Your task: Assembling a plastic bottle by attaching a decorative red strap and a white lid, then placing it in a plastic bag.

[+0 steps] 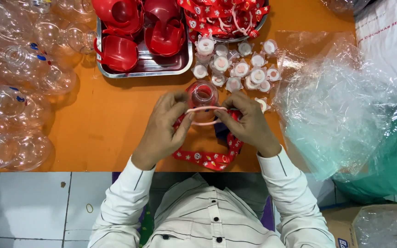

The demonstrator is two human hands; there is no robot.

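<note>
A small clear plastic bottle [202, 95] stands on the orange table [111, 119] in front of me. My left hand [161, 131] and my right hand [246, 124] each pinch one end of a pale pink elastic loop [206, 110], stretched between them just below the bottle's mouth. The loop belongs to a red patterned strap [212, 158] that hangs in a curve under both hands.
A metal tray [148, 69] of red plastic cups sits at the back. More red straps [226, 18] lie beside it, with several white caps [242, 69]. Clear empty bottles [14, 92] pile on the left, clear plastic bags [341, 101] on the right.
</note>
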